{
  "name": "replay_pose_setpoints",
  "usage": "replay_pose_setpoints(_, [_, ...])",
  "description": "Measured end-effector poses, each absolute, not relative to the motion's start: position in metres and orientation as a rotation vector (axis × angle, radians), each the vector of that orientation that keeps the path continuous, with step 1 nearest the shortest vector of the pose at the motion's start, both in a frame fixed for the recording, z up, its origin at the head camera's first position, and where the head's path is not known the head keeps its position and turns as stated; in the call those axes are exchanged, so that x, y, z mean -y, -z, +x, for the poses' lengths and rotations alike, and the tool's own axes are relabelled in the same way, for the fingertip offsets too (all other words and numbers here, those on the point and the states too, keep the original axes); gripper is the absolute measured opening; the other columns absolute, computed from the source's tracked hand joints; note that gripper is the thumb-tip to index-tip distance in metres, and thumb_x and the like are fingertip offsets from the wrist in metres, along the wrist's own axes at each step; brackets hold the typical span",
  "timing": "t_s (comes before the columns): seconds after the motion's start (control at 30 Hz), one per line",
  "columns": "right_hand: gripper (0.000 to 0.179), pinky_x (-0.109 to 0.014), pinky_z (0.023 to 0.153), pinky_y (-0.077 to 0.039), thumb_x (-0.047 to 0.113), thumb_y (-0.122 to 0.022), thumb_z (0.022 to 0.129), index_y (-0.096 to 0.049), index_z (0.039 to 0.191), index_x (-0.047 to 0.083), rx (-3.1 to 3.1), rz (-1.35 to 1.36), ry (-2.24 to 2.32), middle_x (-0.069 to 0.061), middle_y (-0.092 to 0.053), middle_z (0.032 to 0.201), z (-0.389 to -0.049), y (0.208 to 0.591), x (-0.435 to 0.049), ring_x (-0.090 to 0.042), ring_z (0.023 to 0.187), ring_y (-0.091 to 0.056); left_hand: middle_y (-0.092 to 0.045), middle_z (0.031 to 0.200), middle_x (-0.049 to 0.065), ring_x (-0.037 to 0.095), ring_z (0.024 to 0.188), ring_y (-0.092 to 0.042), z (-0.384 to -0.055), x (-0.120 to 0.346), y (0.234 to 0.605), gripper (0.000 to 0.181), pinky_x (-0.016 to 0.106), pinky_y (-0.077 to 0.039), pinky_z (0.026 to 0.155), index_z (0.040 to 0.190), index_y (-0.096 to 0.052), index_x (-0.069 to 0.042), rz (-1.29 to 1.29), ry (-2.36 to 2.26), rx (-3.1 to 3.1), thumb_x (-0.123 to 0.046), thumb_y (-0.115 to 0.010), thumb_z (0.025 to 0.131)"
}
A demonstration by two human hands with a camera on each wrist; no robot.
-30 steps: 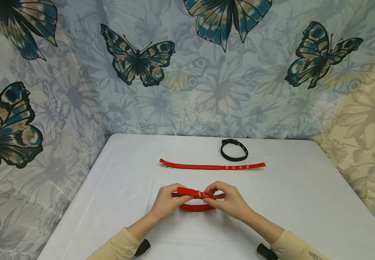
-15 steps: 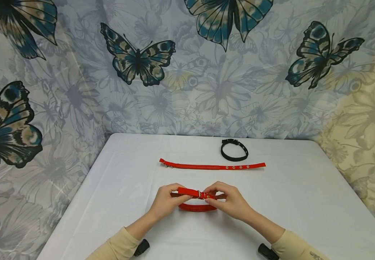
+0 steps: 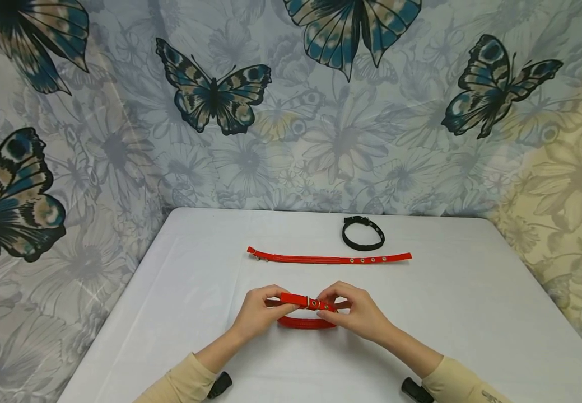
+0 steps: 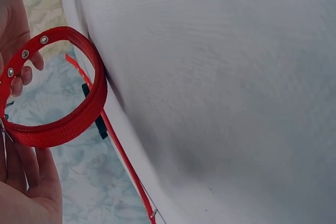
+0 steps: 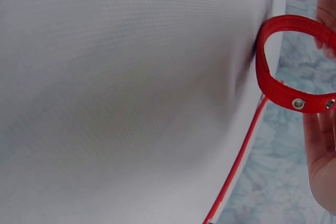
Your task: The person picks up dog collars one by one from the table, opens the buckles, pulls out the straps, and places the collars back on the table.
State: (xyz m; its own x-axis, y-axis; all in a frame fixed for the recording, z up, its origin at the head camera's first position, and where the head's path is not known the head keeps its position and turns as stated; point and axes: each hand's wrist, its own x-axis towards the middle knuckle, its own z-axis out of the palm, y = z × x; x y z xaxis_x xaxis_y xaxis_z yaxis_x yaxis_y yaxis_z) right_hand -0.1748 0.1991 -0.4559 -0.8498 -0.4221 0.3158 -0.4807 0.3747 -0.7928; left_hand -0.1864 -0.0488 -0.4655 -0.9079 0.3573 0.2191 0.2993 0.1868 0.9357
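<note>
Red collar [image 3: 307, 323], bent in a loop, is btwn the two hands above the near-mid part of the bench [image 3: 195, 291]; can't tell if its lower edge touches down. L-hand grip [image 3: 259, 310]: thumb & fingers pinched on the strap, L of the metal loop [image 3: 308, 303]. R-hand grip [image 3: 358, 313]: same, pinched on the strap R of it, nr the eyelets [image 4: 25, 54]. Just beyond, a flat red strap [image 3: 316, 259] lies crosswise, holed end to R. Behind that, R of ctr: black collar [image 3: 363, 247], ring-shaped. Back: butterfly-print cloth [image 3: 341, 145].
</note>
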Motion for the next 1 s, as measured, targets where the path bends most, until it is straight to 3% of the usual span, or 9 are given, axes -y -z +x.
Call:
replay_pose_setpoints(0.17, [0.021, -0.031, 0.073, -0.058, 0.018, -0.079, 0.083, -0.068, 0.099, 0.021, 2.541, 0.839, -1.539, 0.007, -0.065, 0.093, -0.176, 0.459, -0.199, -0.012, 0.083, -0.062, -0.071, 0.086, -0.006, 0.013, 0.083, -0.065, -0.186, 0.047, 0.465, 0.005, 0.029, -0.056, 0.078, 0.087, -0.074, -0.014, 0.674, -1.864, -2.365, -0.014, -0.078, 0.084])
replay_pose_setpoints(0.47, [0.022, -0.036, 0.070, -0.059, 0.000, -0.078, 0.080, -0.069, 0.098, 0.008, 2.521, 0.850, -1.489, -0.002, -0.067, 0.090, -0.167, 0.439, -0.191, -0.019, 0.079, -0.064, -0.071, 0.085, -0.003, 0.012, 0.084, -0.065, -0.185, 0.047, 0.465, 0.007, 0.028, -0.056, 0.079, 0.086, -0.074, -0.011, 0.658, -1.860, -2.395, -0.013, -0.079, 0.082])
replay_pose_setpoints(0.73, [0.020, -0.037, 0.071, -0.059, -0.001, -0.077, 0.080, -0.070, 0.098, 0.006, 2.489, 0.892, -1.468, -0.003, -0.068, 0.090, -0.162, 0.428, -0.189, -0.018, 0.081, -0.066, -0.072, 0.086, 0.006, 0.019, 0.085, -0.065, -0.184, 0.046, 0.464, 0.005, 0.030, -0.056, 0.079, 0.085, -0.072, -0.003, 0.661, -1.818, -2.476, -0.002, -0.076, 0.082])
replay_pose_setpoints(1.0, [0.021, -0.038, 0.073, -0.059, 0.000, -0.076, 0.081, -0.071, 0.100, 0.006, 2.475, 0.897, -1.490, -0.003, -0.069, 0.092, -0.163, 0.430, -0.190, -0.021, 0.083, -0.067, -0.072, 0.086, -0.001, 0.012, 0.083, -0.066, -0.186, 0.049, 0.466, 0.006, 0.027, -0.056, 0.078, 0.088, -0.074, -0.010, 0.669, -1.866, -2.394, -0.013, -0.078, 0.083])
